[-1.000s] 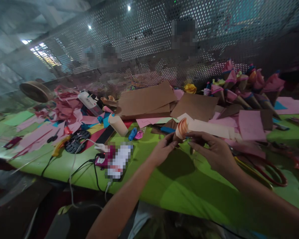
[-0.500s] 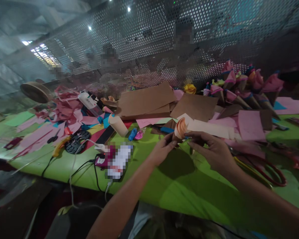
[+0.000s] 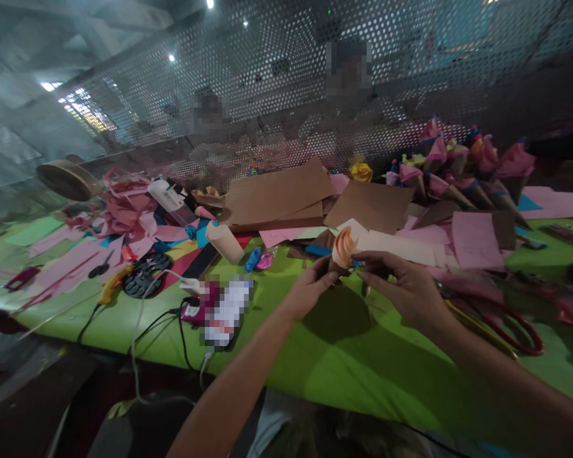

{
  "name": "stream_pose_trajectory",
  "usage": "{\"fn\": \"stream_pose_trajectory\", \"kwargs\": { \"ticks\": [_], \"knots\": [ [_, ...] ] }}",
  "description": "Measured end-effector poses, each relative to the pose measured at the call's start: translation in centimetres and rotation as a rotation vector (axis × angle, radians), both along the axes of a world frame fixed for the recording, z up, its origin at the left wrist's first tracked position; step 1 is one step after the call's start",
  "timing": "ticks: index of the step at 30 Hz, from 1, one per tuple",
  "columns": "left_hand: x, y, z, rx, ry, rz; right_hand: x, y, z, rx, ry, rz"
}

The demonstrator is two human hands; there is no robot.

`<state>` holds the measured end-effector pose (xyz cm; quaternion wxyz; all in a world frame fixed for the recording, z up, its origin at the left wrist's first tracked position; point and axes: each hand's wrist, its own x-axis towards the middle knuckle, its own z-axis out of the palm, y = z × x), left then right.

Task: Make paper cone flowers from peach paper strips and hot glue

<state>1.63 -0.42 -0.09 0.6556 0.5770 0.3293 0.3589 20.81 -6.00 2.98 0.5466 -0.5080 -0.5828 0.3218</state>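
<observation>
Flower [image 3: 344, 245]: peach, swirled, upright; held above the table, just right of the frame's centre; its brown base [image 3: 337, 268] is partly hidden by fingers.
Left hand [image 3: 315, 283]: grasping the flower low down, at its base, between thumb and fingers.
Right hand [image 3: 405, 283]: fingers bent, tips just beside the flower's right side; whether they pinch anything cannot be told.
Cream strip [image 3: 405, 245]: lies behind the right hand, extending toward the right of the frame.
Brown sheets [image 3: 277, 196]: stacked, upper middle of the frame.
Cream cylinder [image 3: 225, 243]: tilted, left of centre.
Phone [image 3: 226, 313]: screen blurred, lower left of centre, near the cylinder.
Glue gun [image 3: 116, 285]: yellow, left of the frame, black cord attached.
Wrapped cones [image 3: 458, 172]: pink-topped cluster, upper right.
Table [image 3: 344, 369]: green, spanning the frame's width.
</observation>
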Motion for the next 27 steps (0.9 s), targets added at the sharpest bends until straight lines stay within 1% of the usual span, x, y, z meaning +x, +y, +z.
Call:
{"fn": "stream_pose_trajectory", "kwargs": {
  "ticks": [8, 11, 15, 21, 24, 27],
  "knots": [
    [0.1, -0.3, 0.5, -0.065, -0.061, 0.011, 0.2, 0.0, -0.2, 0.009, 0.034, -0.035],
    [0.0, -0.3, 0.4, -0.090, -0.080, 0.018, 0.2, 0.1, -0.3, 0.007, 0.051, -0.008],
    [0.0, -0.2, 0.2, -0.108, -0.088, 0.025, 0.2, 0.1, -0.4, 0.013, 0.043, -0.060],
    [0.1, -0.1, 0.1, -0.142, -0.099, 0.019, 0.5, 0.3, -0.7, -0.010, 0.073, -0.038],
    [0.1, -0.1, -0.1, -0.194, -0.141, 0.025, 0.6, 0.5, -0.9, -0.031, 0.002, -0.024],
    [0.1, -0.2, -0.5, -0.270, -0.176, 0.021, 0.5, 0.8, -1.2, -0.034, -0.080, 0.042]
  ]
}}
